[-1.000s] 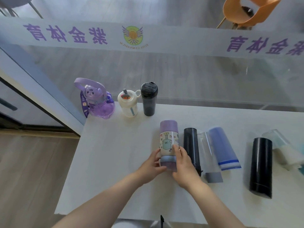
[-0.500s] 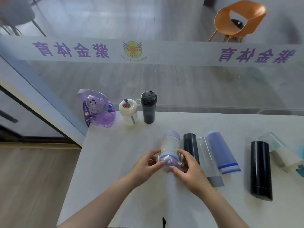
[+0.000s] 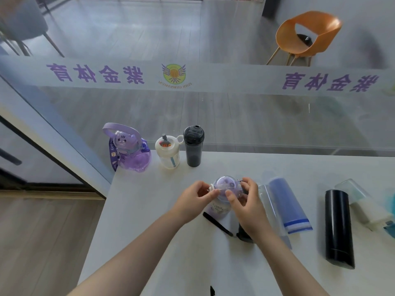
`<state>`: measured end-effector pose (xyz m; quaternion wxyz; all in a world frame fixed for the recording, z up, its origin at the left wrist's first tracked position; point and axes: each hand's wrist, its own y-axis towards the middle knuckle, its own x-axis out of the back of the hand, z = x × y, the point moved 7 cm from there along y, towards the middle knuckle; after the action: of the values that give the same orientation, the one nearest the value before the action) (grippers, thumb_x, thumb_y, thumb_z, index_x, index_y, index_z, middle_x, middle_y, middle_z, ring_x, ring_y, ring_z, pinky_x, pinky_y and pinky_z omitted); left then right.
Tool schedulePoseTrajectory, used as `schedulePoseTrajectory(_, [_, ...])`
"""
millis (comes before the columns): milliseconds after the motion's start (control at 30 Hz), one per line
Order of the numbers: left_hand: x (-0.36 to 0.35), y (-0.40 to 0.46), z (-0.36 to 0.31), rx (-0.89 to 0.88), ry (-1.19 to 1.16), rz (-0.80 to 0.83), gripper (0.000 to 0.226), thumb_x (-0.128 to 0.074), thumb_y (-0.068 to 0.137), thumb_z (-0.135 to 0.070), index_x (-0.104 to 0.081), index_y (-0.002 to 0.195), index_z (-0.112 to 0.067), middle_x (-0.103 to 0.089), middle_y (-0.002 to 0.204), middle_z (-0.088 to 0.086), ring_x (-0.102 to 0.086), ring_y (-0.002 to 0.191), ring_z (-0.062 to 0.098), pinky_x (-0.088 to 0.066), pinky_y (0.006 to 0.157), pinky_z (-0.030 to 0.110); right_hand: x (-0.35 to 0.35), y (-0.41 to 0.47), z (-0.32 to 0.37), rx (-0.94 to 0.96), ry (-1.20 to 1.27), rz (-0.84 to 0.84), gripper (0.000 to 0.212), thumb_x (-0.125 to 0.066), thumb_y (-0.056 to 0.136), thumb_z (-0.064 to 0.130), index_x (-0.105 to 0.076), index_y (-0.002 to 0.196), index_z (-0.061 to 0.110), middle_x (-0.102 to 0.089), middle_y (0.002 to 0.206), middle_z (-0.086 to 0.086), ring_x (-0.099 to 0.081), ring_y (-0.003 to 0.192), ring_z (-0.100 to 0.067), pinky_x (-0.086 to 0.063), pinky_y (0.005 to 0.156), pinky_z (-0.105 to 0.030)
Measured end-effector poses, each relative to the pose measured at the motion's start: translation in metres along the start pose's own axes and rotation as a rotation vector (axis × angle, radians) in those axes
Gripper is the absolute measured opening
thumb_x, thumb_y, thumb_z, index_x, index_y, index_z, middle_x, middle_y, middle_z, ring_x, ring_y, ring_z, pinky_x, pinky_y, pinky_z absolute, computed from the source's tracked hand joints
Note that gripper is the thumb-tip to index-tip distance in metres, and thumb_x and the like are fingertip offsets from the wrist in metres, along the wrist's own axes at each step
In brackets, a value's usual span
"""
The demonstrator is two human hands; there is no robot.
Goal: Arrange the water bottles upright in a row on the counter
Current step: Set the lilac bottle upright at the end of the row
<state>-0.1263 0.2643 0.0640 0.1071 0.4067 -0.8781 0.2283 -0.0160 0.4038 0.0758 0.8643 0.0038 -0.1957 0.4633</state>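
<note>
The purple-lidded bottle (image 3: 224, 196) stands near upright on the surface (image 3: 149, 210), both hands, left hand (image 3: 195, 199) and right hand (image 3: 245, 205), gripping its lid to steady it, ready to join the standing bottles.

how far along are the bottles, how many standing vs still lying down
Done: three stand along the back edge, the purple cat bottle, the white bottle and the dark bottle. In hand: the left hand and right hand hold the lilac bottle about upright. Left: the blue bottle, the black flask and others lie flat.
</note>
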Motion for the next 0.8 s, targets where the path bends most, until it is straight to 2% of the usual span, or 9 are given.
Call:
schedulePoseTrajectory(100, [-0.004,-0.005,0.007,0.019,-0.009,0.033,0.027,-0.064,0.085,-0.048,-0.058,0.083,-0.021,-0.057,0.067,-0.012,-0.05,0.057,-0.003,-0.039,0.061,0.021,-0.007,-0.012,0.0,0.117,0.0,-0.01,0.082,-0.075,0.074,0.043,-0.029,0.139,0.026,-0.045,0.136,0.01,-0.052,0.122,-0.01,-0.047,0.098,-0.027])
schedulePoseTrajectory(233, [-0.016,-0.012,0.013,-0.043,-0.118,0.084,0.03,-0.06,0.078,-0.053,-0.063,0.092,-0.026,-0.067,0.097,-0.001,-0.066,0.088,0.006,-0.051,0.08,0.027,-0.02,-0.018,0.008,0.243,-0.12,-0.08,0.088,-0.076,0.075,0.042,-0.024,0.143,0.02,-0.035,0.141,0.006,-0.039,0.128,-0.003,-0.034,0.094,-0.003])
schedulePoseTrajectory(300, [-0.015,-0.014,0.016,-0.055,-0.118,0.079,0.027,-0.056,0.078,-0.05,-0.064,0.092,-0.028,-0.068,0.097,-0.004,-0.065,0.089,0.006,-0.051,0.085,0.032,-0.02,-0.012,0.009,0.262,-0.155,-0.138,0.093,-0.081,0.072,0.036,-0.023,0.143,0.017,-0.034,0.142,0.001,-0.037,0.129,-0.009,-0.03,0.097,-0.002])
schedulePoseTrajectory(400, [-0.015,-0.012,0.026,-0.031,-0.133,0.121,0.024,-0.053,0.079,-0.043,-0.063,0.097,-0.03,-0.071,0.1,-0.011,-0.064,0.098,0.006,-0.049,0.092,0.034,-0.017,0.001,0.007,0.289,-0.203,-0.192,0.09,-0.082,0.072,0.034,-0.026,0.14,0.013,-0.036,0.139,-0.008,-0.038,0.127,-0.018,-0.032,0.103,-0.015])
schedulePoseTrajectory(533, [-0.007,-0.005,0.05,0.033,-0.014,0.111,0.02,-0.055,0.088,-0.028,-0.056,0.107,-0.033,-0.066,0.115,-0.011,-0.058,0.114,0.008,-0.044,0.101,0.031,-0.014,0.02,0.008,0.247,-0.171,-0.097,0.083,-0.081,0.073,0.029,-0.031,0.139,0.022,-0.04,0.134,0.009,-0.037,0.116,0.009,-0.029,0.092,0.0])
schedulePoseTrajectory(567, [-0.003,-0.003,0.06,0.056,0.125,0.101,0.028,-0.055,0.089,-0.026,-0.054,0.116,-0.03,-0.061,0.124,-0.008,-0.053,0.12,0.011,-0.04,0.104,0.029,-0.012,0.025,0.006,0.229,-0.147,-0.038,0.084,-0.081,0.072,0.026,-0.03,0.138,0.03,-0.041,0.132,0.018,-0.038,0.114,0.014,-0.033,0.091,-0.002])
schedulePoseTrajectory(633, [0.007,0.001,0.086,0.128,0.443,0.112,0.051,-0.057,0.089,-0.031,-0.04,0.137,-0.024,-0.041,0.145,0.0,-0.036,0.135,0.019,-0.031,0.11,0.031,-0.007,0.037,-0.001,0.172,-0.11,0.066,0.085,-0.082,0.07,0.024,-0.029,0.133,0.045,-0.042,0.13,0.027,-0.048,0.115,0.003,-0.045,0.09,-0.02])
schedulePoseTrajectory(700, [0.018,-0.001,0.116,0.247,0.693,0.154,0.075,-0.059,0.086,-0.042,-0.02,0.147,-0.026,-0.013,0.158,0.004,-0.013,0.145,0.025,-0.025,0.115,0.043,-0.002,0.045,-0.003,0.156,-0.121,0.118,0.09,-0.083,0.068,0.023,-0.027,0.134,0.046,-0.045,0.133,0.023,-0.053,0.116,-0.009,-0.049,0.093,-0.03])
schedulePoseTrajectory(800, [0.031,-0.007,0.145,0.384,0.886,0.204,0.102,-0.064,0.078,-0.057,0.004,0.15,-0.034,0.018,0.159,0.0,0.01,0.147,0.025,-0.023,0.112,0.056,0.001,0.053,-0.002,0.176,-0.15,0.168,0.097,-0.081,0.064,0.032,-0.022,0.14,0.041,-0.041,0.142,0.017,-0.048,0.124,-0.006,-0.046,0.1,-0.034])
